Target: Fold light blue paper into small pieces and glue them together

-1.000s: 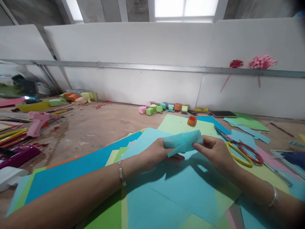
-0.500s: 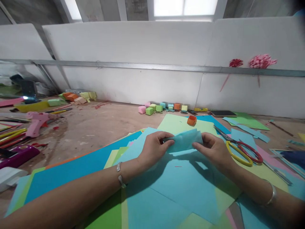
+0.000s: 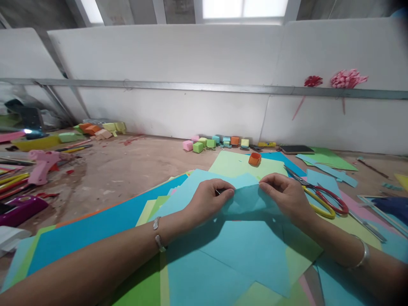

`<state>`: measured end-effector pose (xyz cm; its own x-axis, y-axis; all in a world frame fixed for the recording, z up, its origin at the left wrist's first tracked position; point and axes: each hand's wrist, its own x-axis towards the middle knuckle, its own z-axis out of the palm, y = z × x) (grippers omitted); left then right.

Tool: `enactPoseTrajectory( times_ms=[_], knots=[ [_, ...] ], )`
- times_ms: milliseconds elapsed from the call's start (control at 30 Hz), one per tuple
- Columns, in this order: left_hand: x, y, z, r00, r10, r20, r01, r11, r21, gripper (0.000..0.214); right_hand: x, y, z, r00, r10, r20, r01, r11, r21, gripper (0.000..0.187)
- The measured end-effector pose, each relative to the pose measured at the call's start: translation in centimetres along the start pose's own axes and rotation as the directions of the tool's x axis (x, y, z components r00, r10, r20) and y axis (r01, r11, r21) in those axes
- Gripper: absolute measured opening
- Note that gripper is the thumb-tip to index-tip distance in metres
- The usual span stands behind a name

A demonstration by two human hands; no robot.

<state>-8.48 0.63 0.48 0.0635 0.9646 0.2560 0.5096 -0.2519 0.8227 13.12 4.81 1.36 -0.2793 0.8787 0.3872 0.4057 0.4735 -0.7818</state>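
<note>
Between my two hands is a small piece of light-blue paper (image 3: 245,199), creased and held up above the stacked sheets. My left hand (image 3: 212,199) pinches its left edge between thumb and fingers; a small dark gap shows inside that grip. With thumb and fingertips, my right hand (image 3: 283,193) grips the upper right corner. Below both hands lie large light-blue sheets (image 3: 219,259) over green and darker blue ones. A small orange paper ring (image 3: 255,159) rests just beyond the held piece. Scissors (image 3: 321,199) with red and yellow handles lie right of my right hand.
Several small folded paper boxes (image 3: 211,143) line the wall. A dark phone (image 3: 297,149) lies at the back right. On the left are a pink glue gun (image 3: 43,165), a purple stapler-like tool (image 3: 25,210) and pencils. Pink paper flowers (image 3: 348,79) hang on the rail.
The light-blue piece, earlier folded into a narrow strip, is now opened out wider and tilted. My right hand's grip has shifted to its upper corner. The view has shifted slightly.
</note>
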Motion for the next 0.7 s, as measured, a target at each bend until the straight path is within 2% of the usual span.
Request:
enactPoseTrajectory(
  times_ms=[133,400,600,700],
  knots=[
    [0.2,-0.3,0.0,0.999,-0.010,-0.041,0.012,0.997,0.071,0.020,0.1,-0.1,0.1,0.999,-0.011,0.040,0.014,0.998,-0.065,0.024],
    [0.6,-0.5,-0.4,0.993,-0.096,0.068,0.082,0.978,0.192,0.021,0.4,1.0,0.3,0.980,0.065,0.189,-0.014,0.966,-0.259,0.022],
    [0.8,-0.6,-0.3,0.988,-0.116,0.099,0.082,0.952,0.295,0.021,0.2,1.8,0.8,0.965,-0.010,0.262,0.115,0.914,-0.390,0.018],
    [0.9,-0.9,-0.2,0.991,-0.060,0.119,0.014,0.935,0.354,0.021,0.2,2.0,1.1,0.962,-0.029,0.271,0.153,0.881,-0.448,0.016]
  ],
)
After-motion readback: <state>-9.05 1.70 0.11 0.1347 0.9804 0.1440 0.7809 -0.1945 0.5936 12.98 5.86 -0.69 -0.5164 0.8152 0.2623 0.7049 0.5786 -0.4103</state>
